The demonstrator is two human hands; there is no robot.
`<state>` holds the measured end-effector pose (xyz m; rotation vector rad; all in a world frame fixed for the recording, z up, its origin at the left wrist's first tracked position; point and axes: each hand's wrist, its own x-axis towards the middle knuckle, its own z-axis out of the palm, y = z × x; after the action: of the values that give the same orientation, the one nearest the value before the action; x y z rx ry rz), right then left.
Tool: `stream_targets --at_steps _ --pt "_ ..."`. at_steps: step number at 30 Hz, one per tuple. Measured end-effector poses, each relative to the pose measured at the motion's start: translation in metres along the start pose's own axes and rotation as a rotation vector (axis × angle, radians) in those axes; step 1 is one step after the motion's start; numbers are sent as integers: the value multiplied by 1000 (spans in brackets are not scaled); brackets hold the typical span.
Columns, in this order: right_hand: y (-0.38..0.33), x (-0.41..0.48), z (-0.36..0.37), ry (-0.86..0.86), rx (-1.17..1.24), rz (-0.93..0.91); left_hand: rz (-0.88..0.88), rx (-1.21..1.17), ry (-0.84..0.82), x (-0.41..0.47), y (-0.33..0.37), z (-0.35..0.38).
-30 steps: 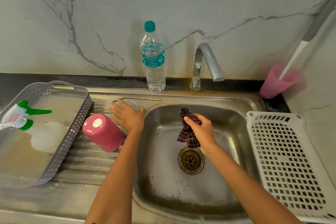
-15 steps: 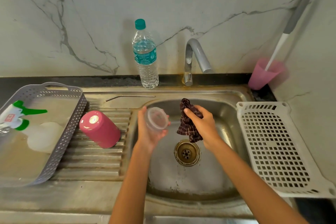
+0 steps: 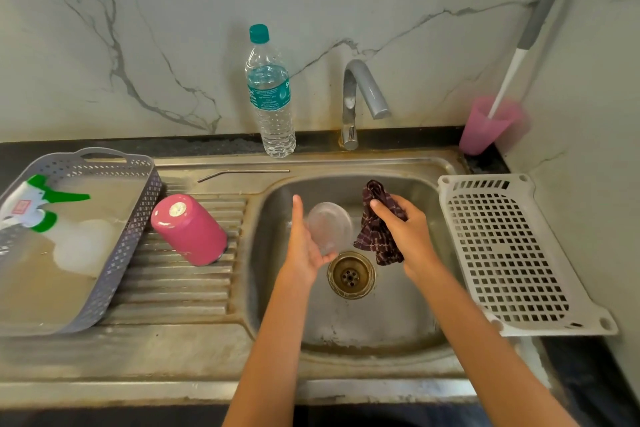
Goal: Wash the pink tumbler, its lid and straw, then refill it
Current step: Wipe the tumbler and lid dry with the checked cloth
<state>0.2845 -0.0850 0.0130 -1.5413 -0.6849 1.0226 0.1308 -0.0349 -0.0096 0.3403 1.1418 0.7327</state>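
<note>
The pink tumbler (image 3: 188, 229) stands upside down on the ribbed draining board, left of the sink basin (image 3: 381, 315). My left hand (image 3: 304, 243) holds the clear round lid (image 3: 329, 227) over the basin. My right hand (image 3: 407, 229) grips a dark checked cloth (image 3: 375, 236) just right of the lid, above the drain (image 3: 351, 274). The metal straw (image 3: 242, 173) lies on the sink's back ledge. A water bottle (image 3: 271, 97) with a teal cap stands by the wall, left of the tap (image 3: 360, 94).
A grey perforated basket (image 3: 131, 218) on the left holds a spray bottle (image 3: 38, 204) with a green trigger. A white slotted tray (image 3: 509, 253) lies right of the basin. A pink cup (image 3: 485, 128) with a long-handled brush stands in the back right corner.
My left hand picked the lid up from the draining board and brought it over the basin beside the cloth. My right hand shifted slightly with the cloth.
</note>
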Motion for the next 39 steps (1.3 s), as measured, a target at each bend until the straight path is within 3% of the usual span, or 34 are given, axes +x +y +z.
stream_targets --at_steps 7,13,17,21,24,30,34,39 --pt "9 -6 1 51 -136 -65 24 162 18 -2 -8 6" --pt "18 -11 7 -21 -477 -326 43 221 34 -2 -14 12" --pt "27 -18 14 -77 -606 -432 50 123 75 -1 -19 18" --pt "36 -13 14 -61 -638 -474 38 63 80 2 -20 17" --pt "33 -3 8 5 -592 -406 51 61 99 2 -16 15" --pt "31 -18 13 -204 -744 -521 52 70 74 0 -17 13" --pt "26 -2 7 -24 -709 -434 76 139 108 -7 -10 14" --pt "18 -15 12 -138 -827 -640 58 248 104 -10 -3 20"
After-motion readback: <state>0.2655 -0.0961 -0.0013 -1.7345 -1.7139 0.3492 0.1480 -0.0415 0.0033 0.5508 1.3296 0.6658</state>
